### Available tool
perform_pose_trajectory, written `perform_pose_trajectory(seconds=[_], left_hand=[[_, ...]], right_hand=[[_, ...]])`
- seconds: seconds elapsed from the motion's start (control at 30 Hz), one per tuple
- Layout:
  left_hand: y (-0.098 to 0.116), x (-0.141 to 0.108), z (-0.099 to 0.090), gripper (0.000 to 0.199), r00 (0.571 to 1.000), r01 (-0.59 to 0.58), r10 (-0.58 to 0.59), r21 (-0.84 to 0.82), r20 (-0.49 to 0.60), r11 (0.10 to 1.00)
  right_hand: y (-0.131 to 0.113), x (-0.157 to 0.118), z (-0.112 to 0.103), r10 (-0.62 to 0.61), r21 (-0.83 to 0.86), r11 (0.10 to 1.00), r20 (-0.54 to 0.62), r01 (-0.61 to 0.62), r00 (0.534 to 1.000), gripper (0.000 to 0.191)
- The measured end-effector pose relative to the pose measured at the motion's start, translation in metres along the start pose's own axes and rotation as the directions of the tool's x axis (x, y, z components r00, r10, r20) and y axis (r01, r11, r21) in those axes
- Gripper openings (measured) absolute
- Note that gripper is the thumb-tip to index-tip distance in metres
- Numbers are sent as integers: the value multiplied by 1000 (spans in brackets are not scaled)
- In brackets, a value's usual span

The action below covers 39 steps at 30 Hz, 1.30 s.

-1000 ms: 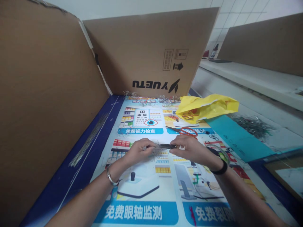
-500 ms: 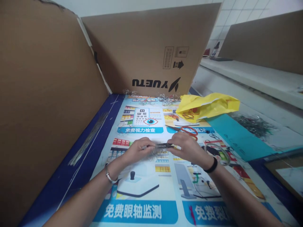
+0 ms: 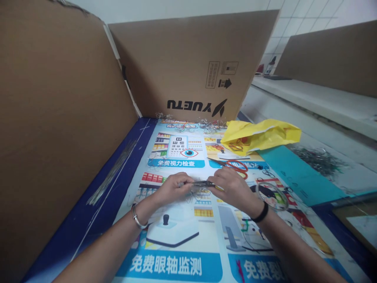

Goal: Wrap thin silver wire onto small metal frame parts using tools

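Right hand (image 3: 231,188) closed round pliers (image 3: 203,183), nose pointing at left fingertips. Left hand (image 3: 176,188) pinching something thin, probably wire (image 3: 197,193); a tangle shows just under the pliers, held or lying unclear. Best: pinch firmly near the nose, fingertips clear of the bite. Scissors (image 3: 226,163) beyond right hand.

I look out through one head-worn camera; it sits above the near side of the counter (image 3: 67,236), facing forward and down; the left hand (image 3: 173,188) and right hand (image 3: 232,188) fall at middle range; a left cardboard panel (image 3: 59,98) runs close alongside, a far cardboard panel (image 3: 176,63) crosses ahead, and a tiled wall (image 3: 306,25) shows at far right.
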<state>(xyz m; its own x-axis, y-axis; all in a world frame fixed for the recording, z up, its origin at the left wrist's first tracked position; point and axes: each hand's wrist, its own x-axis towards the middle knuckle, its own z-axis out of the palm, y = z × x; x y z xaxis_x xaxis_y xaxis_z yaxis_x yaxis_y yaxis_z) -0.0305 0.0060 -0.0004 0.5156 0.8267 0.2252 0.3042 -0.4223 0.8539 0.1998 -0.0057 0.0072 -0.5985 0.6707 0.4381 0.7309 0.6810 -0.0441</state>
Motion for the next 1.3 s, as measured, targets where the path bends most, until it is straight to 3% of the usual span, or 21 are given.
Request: perform_pose_trajectory(seconds=[0.7, 1.3], left_hand=[[-5, -2, -1, 13, 996, 75, -69, -96, 64, 993], [1, -2, -1, 14, 994, 92, -84, -106, 74, 990]], right_hand=[[-3, -4, 5, -60, -106, 993, -65, 53, 996, 18], [-4, -4, 0, -114, -157, 981, 2, 113, 993, 18]])
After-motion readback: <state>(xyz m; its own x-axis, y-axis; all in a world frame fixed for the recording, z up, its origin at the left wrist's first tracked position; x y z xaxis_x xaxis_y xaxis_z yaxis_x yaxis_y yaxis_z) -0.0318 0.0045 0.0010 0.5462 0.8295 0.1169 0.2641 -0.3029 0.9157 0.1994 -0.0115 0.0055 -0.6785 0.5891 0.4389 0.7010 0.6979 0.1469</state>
